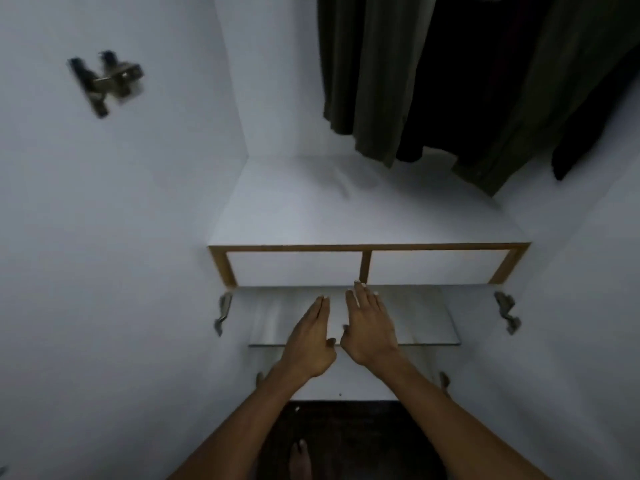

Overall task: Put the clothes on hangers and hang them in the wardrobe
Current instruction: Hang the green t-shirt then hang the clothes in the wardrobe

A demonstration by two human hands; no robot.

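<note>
I look down into an open white wardrobe [363, 202]. Dark green and black clothes [433, 81] hang at the top right, their hems above the white shelf; the hangers are out of view. My left hand [310, 341] and my right hand [369, 323] reach forward side by side, fingers straight, palms down, holding nothing. They hover over a lower grey shelf [415, 313], in front of the wood-edged drawer unit [363, 261].
The open left door [86, 237] carries a metal hinge [105, 79]. More hinges sit at the lower left [223, 311] and lower right [507, 311]. The right door panel [588, 306] stands open. My foot [299, 459] rests on the dark floor below.
</note>
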